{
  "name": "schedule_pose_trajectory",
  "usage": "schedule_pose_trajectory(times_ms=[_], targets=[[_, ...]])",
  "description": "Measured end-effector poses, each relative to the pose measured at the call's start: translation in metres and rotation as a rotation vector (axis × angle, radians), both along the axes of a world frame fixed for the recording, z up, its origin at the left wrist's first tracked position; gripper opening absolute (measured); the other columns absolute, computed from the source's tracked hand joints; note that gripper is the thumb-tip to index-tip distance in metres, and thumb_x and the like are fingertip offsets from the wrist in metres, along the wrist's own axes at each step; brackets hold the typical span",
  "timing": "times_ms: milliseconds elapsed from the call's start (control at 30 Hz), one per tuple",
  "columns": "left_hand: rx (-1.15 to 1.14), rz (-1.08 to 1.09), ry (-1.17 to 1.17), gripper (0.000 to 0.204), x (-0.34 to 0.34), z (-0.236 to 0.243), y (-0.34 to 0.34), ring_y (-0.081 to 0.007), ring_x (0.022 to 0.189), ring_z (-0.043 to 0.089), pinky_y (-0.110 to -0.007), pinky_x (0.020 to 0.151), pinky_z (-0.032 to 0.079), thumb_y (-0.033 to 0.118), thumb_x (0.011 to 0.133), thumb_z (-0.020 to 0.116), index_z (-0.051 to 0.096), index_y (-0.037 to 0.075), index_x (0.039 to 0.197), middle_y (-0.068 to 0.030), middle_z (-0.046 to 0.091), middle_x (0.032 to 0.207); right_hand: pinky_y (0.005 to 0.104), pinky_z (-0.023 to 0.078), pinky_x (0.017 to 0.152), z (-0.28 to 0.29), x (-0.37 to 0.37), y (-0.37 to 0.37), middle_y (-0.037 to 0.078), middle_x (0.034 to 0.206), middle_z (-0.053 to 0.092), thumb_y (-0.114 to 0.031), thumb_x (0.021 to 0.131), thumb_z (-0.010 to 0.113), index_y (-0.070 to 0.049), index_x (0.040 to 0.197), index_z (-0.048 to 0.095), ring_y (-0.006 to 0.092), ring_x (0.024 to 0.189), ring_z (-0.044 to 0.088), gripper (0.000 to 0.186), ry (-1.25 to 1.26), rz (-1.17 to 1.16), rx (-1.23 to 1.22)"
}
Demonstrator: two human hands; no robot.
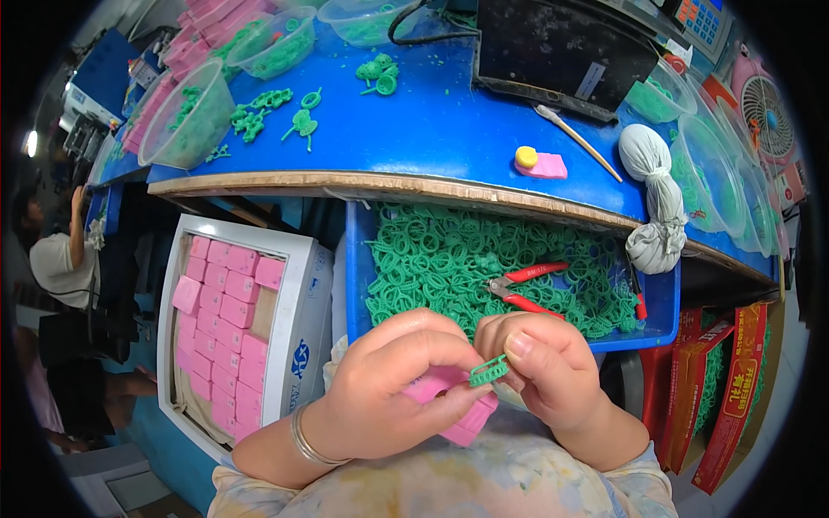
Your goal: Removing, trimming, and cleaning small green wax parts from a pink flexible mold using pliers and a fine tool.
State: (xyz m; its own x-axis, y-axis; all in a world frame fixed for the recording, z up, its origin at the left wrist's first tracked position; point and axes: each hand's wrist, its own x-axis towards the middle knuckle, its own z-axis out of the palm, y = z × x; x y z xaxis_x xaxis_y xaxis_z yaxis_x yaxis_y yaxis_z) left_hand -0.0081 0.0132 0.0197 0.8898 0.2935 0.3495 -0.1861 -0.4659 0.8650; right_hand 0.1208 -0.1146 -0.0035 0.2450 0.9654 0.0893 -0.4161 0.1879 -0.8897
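Note:
Close to my body, both hands are raised in front of the blue tray. My left hand (406, 384) is closed around a pink block (471, 421), which looks like a rubber mold. Above it a small green ring (490, 371), apparently wax, with a beaded band, sits between my two hands. Thumb and fingers of my right hand (544, 363) pinch this ring from the right, while my left fingertips touch its other side. Part of the pink block is covered by my left fingers.
A blue tray (352, 298) heaped with green rings holds red-handled cutters (527, 289). At left stands a white box (324, 268) of pink blocks. The blue table (380, 142) bears plastic tubs, a brush (579, 142) and a tied white cloth bag (654, 190). Another person (65, 259) sits far left.

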Motion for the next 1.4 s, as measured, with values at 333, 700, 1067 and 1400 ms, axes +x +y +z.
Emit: schedule_pose_trajectory(times_ms=[333, 700, 1067, 1400], targets=[[-0.392, 0.084, -0.024, 0.014, -0.018, -0.006, -0.017, -0.0137, 0.072, 0.052, -0.026, 0.063, 0.044, 0.004, 0.075, 0.065, 0.052, 0.004, 0.081, -0.0042, 0.051, 0.078, 0.0216, 0.037, 0.057, -0.003, -0.017, -0.003, 0.001, 0.071, 0.050, -0.011, 0.092, 0.047, -0.004, 0.081, 0.049, 0.0067, 0.062, 0.044, 0.013, 0.213, -0.165, -0.247], [-0.785, 0.164, -0.031, 0.013, -0.046, -0.003, -0.023, -0.0042, 0.069, 0.049, -0.021, 0.061, 0.042, 0.004, 0.079, 0.062, 0.050, 0.004, 0.083, 0.0022, 0.052, 0.074, 0.0232, 0.033, 0.056, 0.002, -0.035, 0.020, -0.001, 0.064, 0.039, -0.008, 0.092, 0.045, -0.009, 0.071, 0.042, 0.0080, 0.059, 0.037, 0.022, 0.200, 0.001, -0.190], [-0.781, 0.076, -0.029, 0.013, -0.053, 0.000, -0.034, -0.0041, 0.069, 0.051, -0.019, 0.060, 0.042, 0.006, 0.081, 0.061, 0.048, 0.005, 0.084, 0.0012, 0.053, 0.075, 0.0227, 0.031, 0.052, 0.008, -0.048, -0.003, -0.002, 0.064, 0.037, -0.011, 0.093, 0.042, -0.009, 0.070, 0.041, 0.0079, 0.057, 0.036, 0.023, -0.050, -0.084, -0.164], [-0.804, 0.035, -0.127, 0.014, -0.068, -0.002, -0.045, -0.0042, 0.073, 0.054, -0.019, 0.061, 0.044, 0.007, 0.083, 0.062, 0.049, 0.004, 0.088, 0.0004, 0.055, 0.078, 0.0229, 0.028, 0.048, 0.034, -0.069, -0.007, -0.003, 0.060, 0.032, -0.010, 0.092, 0.045, -0.012, 0.066, 0.038, 0.0071, 0.054, 0.032, 0.026, -0.014, -0.086, -0.219]])
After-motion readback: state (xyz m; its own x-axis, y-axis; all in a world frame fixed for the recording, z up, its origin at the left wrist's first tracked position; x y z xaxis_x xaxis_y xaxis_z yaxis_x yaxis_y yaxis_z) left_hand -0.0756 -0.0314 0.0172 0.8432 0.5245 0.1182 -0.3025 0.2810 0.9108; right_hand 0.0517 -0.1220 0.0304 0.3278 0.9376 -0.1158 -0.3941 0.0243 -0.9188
